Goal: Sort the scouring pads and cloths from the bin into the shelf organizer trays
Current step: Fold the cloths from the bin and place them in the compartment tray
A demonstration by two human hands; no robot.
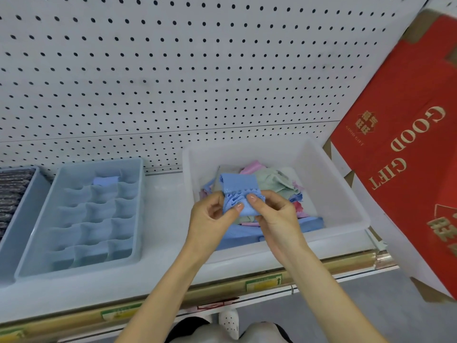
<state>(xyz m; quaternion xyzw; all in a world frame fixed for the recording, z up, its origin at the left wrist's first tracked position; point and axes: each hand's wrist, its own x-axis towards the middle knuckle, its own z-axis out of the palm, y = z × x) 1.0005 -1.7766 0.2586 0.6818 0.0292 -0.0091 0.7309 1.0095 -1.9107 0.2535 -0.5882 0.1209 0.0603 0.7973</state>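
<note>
Over the bin [319,179], left hand [210,219] and right hand [277,216] pinch one blue cloth [238,183] (folded).

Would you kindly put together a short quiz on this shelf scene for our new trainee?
1. True or false: the left hand and right hand both pinch a blue cloth over the white bin.
2. How many compartments of the divided tray hold a cloth? A) none B) one C) five
3. What fills the tray at the far left?
Key: 1 true; 2 B; 3 dark scouring pads.
</note>
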